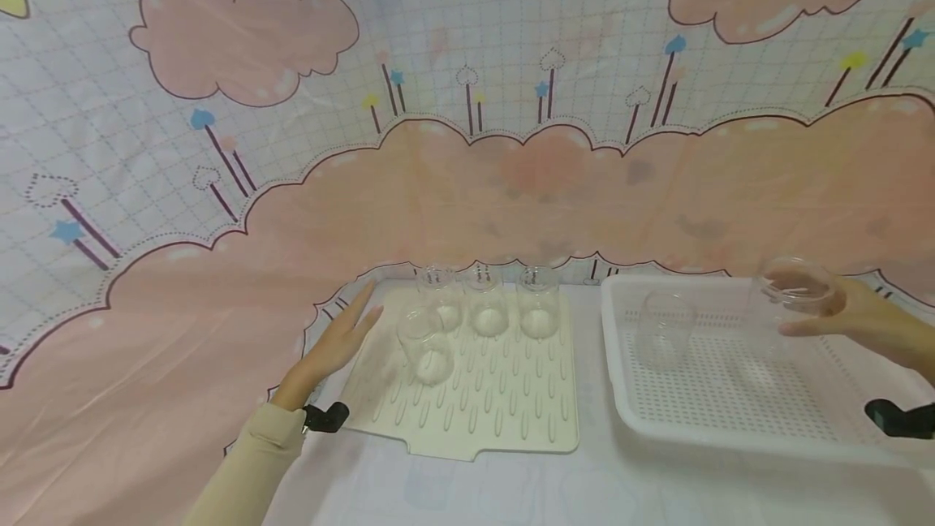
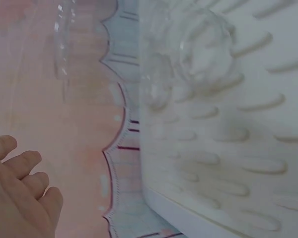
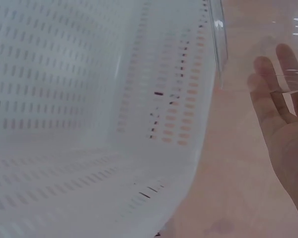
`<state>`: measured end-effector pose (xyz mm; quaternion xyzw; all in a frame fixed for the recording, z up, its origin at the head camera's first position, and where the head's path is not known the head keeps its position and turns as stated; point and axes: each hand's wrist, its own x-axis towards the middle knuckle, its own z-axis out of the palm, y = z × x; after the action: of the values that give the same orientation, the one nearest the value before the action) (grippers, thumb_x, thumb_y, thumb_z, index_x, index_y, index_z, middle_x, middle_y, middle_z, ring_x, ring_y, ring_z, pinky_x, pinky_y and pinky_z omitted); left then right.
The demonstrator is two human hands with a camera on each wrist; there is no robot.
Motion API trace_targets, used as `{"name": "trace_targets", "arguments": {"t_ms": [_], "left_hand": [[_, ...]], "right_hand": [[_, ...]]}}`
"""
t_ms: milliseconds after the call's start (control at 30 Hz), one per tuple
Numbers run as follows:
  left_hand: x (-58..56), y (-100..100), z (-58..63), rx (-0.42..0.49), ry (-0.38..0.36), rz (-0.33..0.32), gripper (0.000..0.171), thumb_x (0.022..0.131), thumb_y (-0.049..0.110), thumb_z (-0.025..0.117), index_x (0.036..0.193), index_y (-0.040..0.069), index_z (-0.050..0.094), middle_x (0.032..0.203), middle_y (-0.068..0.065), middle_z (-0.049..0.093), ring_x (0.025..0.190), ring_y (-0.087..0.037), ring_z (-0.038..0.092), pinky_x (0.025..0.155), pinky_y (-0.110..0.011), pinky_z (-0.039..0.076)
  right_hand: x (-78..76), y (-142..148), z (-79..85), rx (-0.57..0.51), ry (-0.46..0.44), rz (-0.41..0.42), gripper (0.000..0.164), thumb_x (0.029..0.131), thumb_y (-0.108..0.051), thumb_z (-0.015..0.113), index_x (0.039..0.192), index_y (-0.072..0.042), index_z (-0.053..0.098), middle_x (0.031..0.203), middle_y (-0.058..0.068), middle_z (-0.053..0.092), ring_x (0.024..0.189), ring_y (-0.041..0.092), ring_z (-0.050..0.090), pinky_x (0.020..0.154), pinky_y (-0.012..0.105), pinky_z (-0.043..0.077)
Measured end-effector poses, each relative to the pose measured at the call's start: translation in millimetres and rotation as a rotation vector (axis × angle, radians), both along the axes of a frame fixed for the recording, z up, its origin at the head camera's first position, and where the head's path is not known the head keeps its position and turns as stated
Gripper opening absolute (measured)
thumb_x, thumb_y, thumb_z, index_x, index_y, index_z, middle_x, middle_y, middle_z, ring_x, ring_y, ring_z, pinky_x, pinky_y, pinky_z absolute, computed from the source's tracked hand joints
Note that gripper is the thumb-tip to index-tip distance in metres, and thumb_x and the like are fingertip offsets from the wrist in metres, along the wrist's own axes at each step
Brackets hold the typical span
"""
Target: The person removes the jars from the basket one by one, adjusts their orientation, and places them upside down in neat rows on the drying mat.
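My right hand (image 1: 850, 311) grips a clear cup (image 1: 767, 319) above the right part of a white perforated basket (image 1: 730, 443). In the right wrist view the fingers (image 3: 268, 99) show through the cup's clear wall. Another clear cup (image 1: 666, 335) stands inside the basket, toward its left. Beside the left edge of a cream ridged drying mat (image 1: 504, 408), my left hand (image 1: 339, 339) is held with loose fingers and nothing in it. Several clear cups stand on the mat, among them a front one (image 1: 426, 351) nearest that hand and a back right one (image 1: 539, 307).
The mat and basket sit side by side on a white-covered table (image 1: 526, 485), a narrow strip of cloth between them. Behind rises a patterned curtain (image 1: 467, 201) with clouds. The basket's raised walls surround the cup in it.
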<state>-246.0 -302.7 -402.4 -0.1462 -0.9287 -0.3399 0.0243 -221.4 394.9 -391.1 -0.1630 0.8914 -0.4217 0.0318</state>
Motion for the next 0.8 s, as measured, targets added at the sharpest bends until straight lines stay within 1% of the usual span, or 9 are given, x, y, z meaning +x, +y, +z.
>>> {"name": "trace_targets", "arguments": {"t_ms": [67, 167, 200, 267, 367, 433, 533, 667, 800], "left_hand": [[0.4, 5, 4.8, 0.017, 0.001, -0.004, 0.065, 0.108, 0.042, 0.035, 0.161, 0.013, 0.011, 0.165, -0.017, 0.013, 0.149, -0.04, 0.012, 0.117, -0.062, 0.011], [0.4, 13, 12.3, 0.038, 0.005, -0.02, 0.066, 0.108, 0.044, 0.036, 0.162, 0.015, 0.011, 0.165, -0.015, 0.013, 0.15, -0.037, 0.011, 0.118, -0.061, 0.011], [0.6, 15, 15.2, 0.041, 0.007, -0.027, 0.066, 0.108, 0.044, 0.036, 0.162, 0.014, 0.011, 0.165, -0.015, 0.013, 0.15, -0.037, 0.011, 0.117, -0.061, 0.011], [0.6, 21, 21.1, 0.04, 0.018, -0.043, 0.067, 0.108, 0.044, 0.036, 0.162, 0.014, 0.011, 0.165, -0.013, 0.013, 0.15, -0.036, 0.01, 0.118, -0.061, 0.011], [1.8, 33, 31.8, 0.042, 0.04, -0.073, 0.067, 0.108, 0.045, 0.037, 0.162, 0.015, 0.01, 0.166, -0.009, 0.011, 0.151, -0.034, 0.01, 0.118, -0.059, 0.011], [3.2, 42, 39.6, 0.048, 0.059, -0.102, 0.066, 0.108, 0.043, 0.038, 0.162, 0.016, 0.01, 0.166, -0.006, 0.01, 0.151, -0.034, 0.009, 0.119, -0.059, 0.01], [6.0, 56, 50.6, 0.044, 0.078, -0.136, 0.066, 0.108, 0.042, 0.039, 0.162, 0.017, 0.011, 0.166, -0.006, 0.009, 0.151, -0.033, 0.009, 0.119, -0.059, 0.009], [8.3, 73, 60.9, 0.029, 0.088, -0.164, 0.066, 0.107, 0.044, 0.041, 0.162, 0.024, 0.011, 0.166, -0.004, 0.01, 0.151, -0.032, 0.01, 0.118, -0.061, 0.011], [10.5, 92, 67.8, 0.057, 0.09, -0.207, 0.066, 0.106, 0.046, 0.042, 0.161, 0.028, 0.011, 0.166, 0.002, 0.011, 0.151, -0.026, 0.01, 0.118, -0.059, 0.012]], "right_hand": [[-0.2, -2, 3.8, -0.009, 0.02, 0.015, 0.076, 0.09, -0.001, 0.072, 0.154, -0.017, 0.034, 0.133, -0.029, 0.036, 0.106, -0.019, 0.041, 0.078, 0.079, 0.041], [0.6, -6, 11.0, -0.031, 0.052, 0.045, 0.077, 0.088, 0.005, 0.071, 0.153, -0.015, 0.036, 0.135, -0.026, 0.042, 0.108, -0.015, 0.048, 0.079, 0.06, 0.055], [1.2, -7, 13.4, -0.038, 0.059, 0.065, 0.076, 0.088, 0.006, 0.07, 0.153, -0.013, 0.036, 0.14, -0.024, 0.04, 0.111, -0.014, 0.048, 0.077, 0.057, 0.055], [2.5, -11, 18.8, -0.053, 0.081, 0.076, 0.077, 0.086, 0.009, 0.07, 0.152, -0.011, 0.037, 0.138, -0.019, 0.045, 0.112, -0.01, 0.052, 0.075, 0.04, 0.057], [4.2, -17, 26.5, -0.055, 0.081, 0.087, 0.076, 0.087, 0.007, 0.07, 0.153, -0.013, 0.037, 0.142, -0.021, 0.042, 0.113, -0.012, 0.05, 0.077, 0.036, 0.057], [4.3, -22, 31.3, -0.057, 0.106, 0.082, 0.077, 0.084, 0.009, 0.072, 0.151, -0.012, 0.04, 0.139, -0.019, 0.047, 0.114, -0.01, 0.052, 0.075, 0.022, 0.054], [4.2, -28, 38.0, -0.043, 0.127, 0.091, 0.078, 0.083, 0.007, 0.074, 0.151, -0.012, 0.041, 0.139, -0.021, 0.048, 0.113, -0.01, 0.052, 0.075, 0.02, 0.052], [4.8, -38, 46.2, -0.015, 0.139, 0.07, 0.075, 0.082, 0.004, 0.077, 0.148, -0.013, 0.045, 0.13, -0.021, 0.053, 0.109, -0.009, 0.055, 0.072, 0.026, 0.056], [6.2, -49, 50.2, 0.018, 0.161, 0.043, 0.072, 0.08, -0.001, 0.08, 0.144, -0.015, 0.05, 0.122, -0.022, 0.055, 0.104, -0.01, 0.054, 0.071, 0.045, 0.06]]}}
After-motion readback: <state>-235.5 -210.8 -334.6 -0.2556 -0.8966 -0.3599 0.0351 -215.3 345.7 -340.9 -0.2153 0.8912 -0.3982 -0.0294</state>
